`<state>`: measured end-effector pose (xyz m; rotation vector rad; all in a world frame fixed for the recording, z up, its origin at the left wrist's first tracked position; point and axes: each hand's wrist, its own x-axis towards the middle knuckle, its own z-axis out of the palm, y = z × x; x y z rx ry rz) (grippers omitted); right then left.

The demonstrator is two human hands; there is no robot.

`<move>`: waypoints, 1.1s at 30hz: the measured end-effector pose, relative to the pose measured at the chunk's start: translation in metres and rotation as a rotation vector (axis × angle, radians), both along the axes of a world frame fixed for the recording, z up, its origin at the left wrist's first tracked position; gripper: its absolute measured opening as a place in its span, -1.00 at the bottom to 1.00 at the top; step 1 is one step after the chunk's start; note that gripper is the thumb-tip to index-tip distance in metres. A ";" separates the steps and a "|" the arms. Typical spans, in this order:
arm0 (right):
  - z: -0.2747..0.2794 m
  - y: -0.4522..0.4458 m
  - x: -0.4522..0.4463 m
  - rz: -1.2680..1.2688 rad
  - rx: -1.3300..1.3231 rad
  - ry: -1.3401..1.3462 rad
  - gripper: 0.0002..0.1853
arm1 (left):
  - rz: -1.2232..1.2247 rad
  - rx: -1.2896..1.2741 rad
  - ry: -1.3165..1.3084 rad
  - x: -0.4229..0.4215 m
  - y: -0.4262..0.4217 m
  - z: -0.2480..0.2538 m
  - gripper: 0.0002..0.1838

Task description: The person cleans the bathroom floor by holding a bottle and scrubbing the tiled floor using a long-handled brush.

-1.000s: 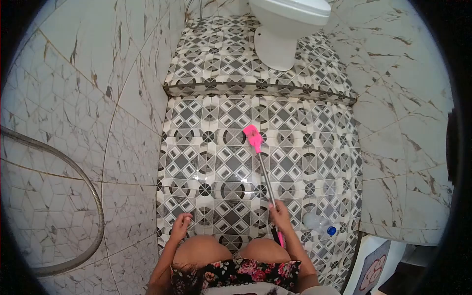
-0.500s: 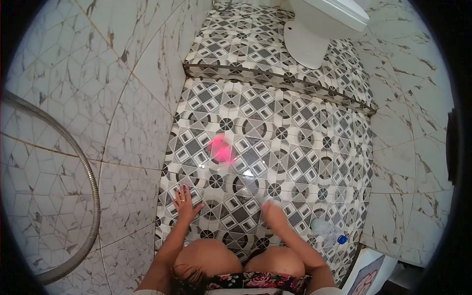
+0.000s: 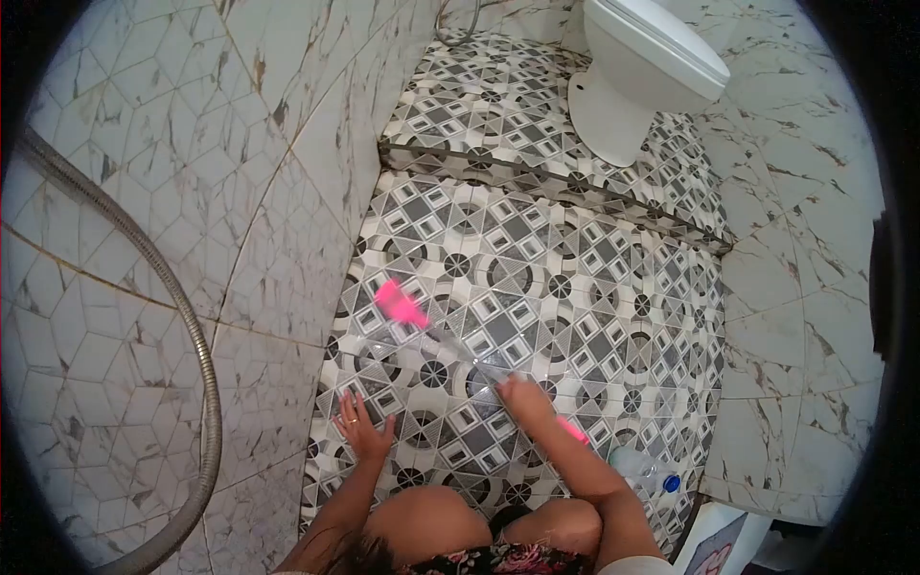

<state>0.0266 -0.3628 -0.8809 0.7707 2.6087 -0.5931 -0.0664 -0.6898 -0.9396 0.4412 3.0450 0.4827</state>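
My right hand [image 3: 527,402] is closed around the thin, pale handle of a scrub brush [image 3: 402,304]. Its bright pink head is on or just above the patterned tile floor, up and left of the hand. The handle's pink end shows beyond my right forearm. My left hand [image 3: 364,428] has its fingers spread against the floor near the left wall, with a ring on one finger and nothing held. The brush is slightly blurred, so its bristles cannot be made out.
A clear plastic bottle [image 3: 644,468] with a blue cap lies right of my right forearm. A tiled step [image 3: 565,182] crosses the floor, with a white toilet [image 3: 632,86] above it. A metal shower hose [image 3: 182,297] hangs along the left marble wall.
The brush head has shifted left, and its handle now shows more clearly. My right hand has moved slightly. My left hand stays by the wall while the whole view has tilted a little.
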 end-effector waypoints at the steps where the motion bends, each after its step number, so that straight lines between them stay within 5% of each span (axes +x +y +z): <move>1: -0.010 0.033 0.002 -0.037 0.068 0.032 -0.64 | -0.001 0.004 -0.001 -0.001 0.002 0.000 -0.07; 3: -0.006 0.106 0.014 -0.384 0.103 0.191 -0.57 | -0.003 -0.003 0.009 0.001 0.003 0.000 -0.13; 6: -0.041 0.115 0.036 -0.291 0.133 0.274 -0.62 | -0.012 -0.010 0.041 0.001 0.005 0.002 -0.23; 9: -0.071 -0.009 0.035 -0.036 -0.086 0.144 -0.69 | -0.015 -0.007 0.059 0.001 0.002 -0.006 -0.29; 10: 0.009 -0.038 0.016 0.071 -0.138 -0.077 -0.68 | 0.005 -0.006 0.018 0.000 0.005 0.002 -0.34; 14: -0.030 0.075 0.036 -0.051 0.128 0.119 -0.68 | 0.009 -0.008 -0.009 0.000 0.003 -0.001 -0.39; 16: 0.002 0.112 0.034 -0.642 0.151 0.256 -0.69 | 0.020 -0.042 -0.002 0.001 0.005 -0.003 -0.39; 18: -0.076 0.090 0.047 -0.314 0.141 0.364 -0.63 | 0.024 -0.067 0.009 0.000 0.004 -0.006 -0.43; 21: -0.032 -0.024 0.028 0.163 -0.071 0.075 -0.60 | 0.059 0.021 0.073 0.000 0.003 -0.011 -0.43; 23: 0.003 -0.062 0.018 0.171 -0.124 -0.024 -0.71 | 0.099 0.224 0.106 0.000 0.000 -0.018 -0.47; 27: -0.030 0.069 0.032 0.097 0.139 0.176 -0.76 | 0.113 0.480 0.163 -0.004 -0.014 -0.016 -0.53; 29: -0.011 0.078 0.020 -0.452 0.143 0.331 -0.77 | 0.150 0.544 0.271 -0.010 -0.010 -0.002 -0.70; 32: -0.046 0.010 0.032 0.046 -0.005 0.396 -0.72 | 0.215 0.659 0.364 -0.029 -0.008 0.001 -0.79; 33: -0.057 -0.027 0.035 0.113 -0.063 0.162 -0.64 | 0.260 0.706 0.356 -0.035 -0.004 0.005 -0.79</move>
